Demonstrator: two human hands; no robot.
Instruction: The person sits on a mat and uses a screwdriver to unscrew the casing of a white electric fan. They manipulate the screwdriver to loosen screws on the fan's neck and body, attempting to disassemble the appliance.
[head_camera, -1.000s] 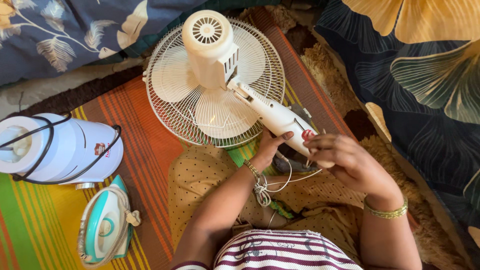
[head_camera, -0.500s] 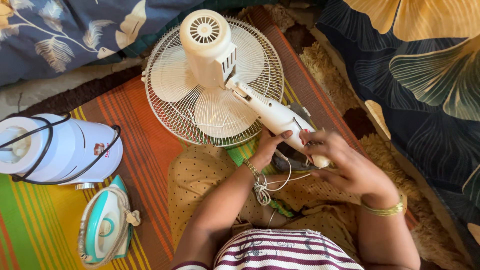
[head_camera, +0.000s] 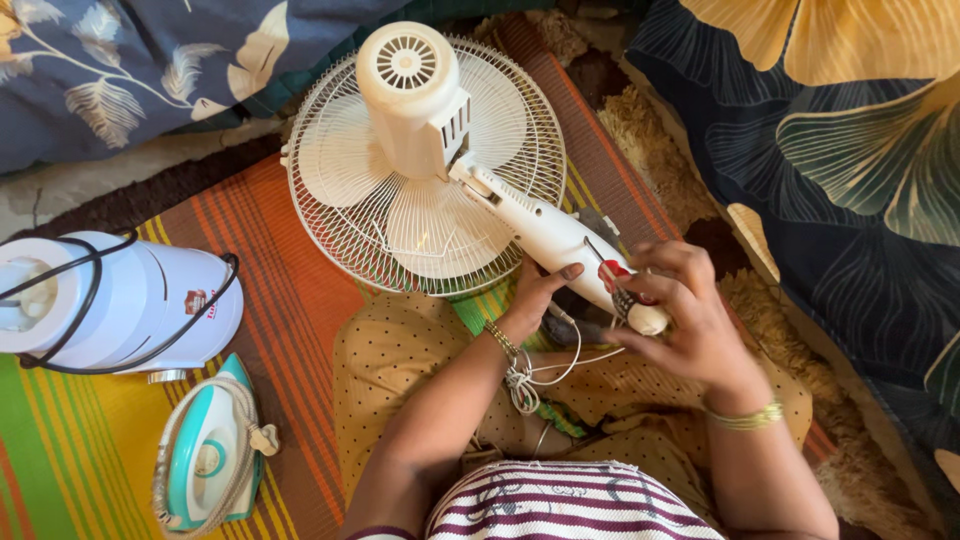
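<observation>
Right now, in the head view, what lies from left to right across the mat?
White cylindrical appliance wrapped in black cord → teal-and-white clothes iron → white table fan's round wire grille → left hand → right hand.

Both forearms reach forward from the bottom of the view and converge on the white fan stem (head_camera: 545, 232), the one landmark here. The left hand (head_camera: 535, 295) comes up beneath the stem, wrist bent back, palm cupped against its underside and the thumb hooked over its near edge; a thin bangle circles that wrist. The right hand (head_camera: 680, 310) sits at the stem's lower end, palm turned down and leftward, fingers (head_camera: 672, 262) curled over the top and thumb closing from below, so the end is pinched between them. A gold bangle sits on the right wrist. Both elbows stay bent, close to the torso.
</observation>
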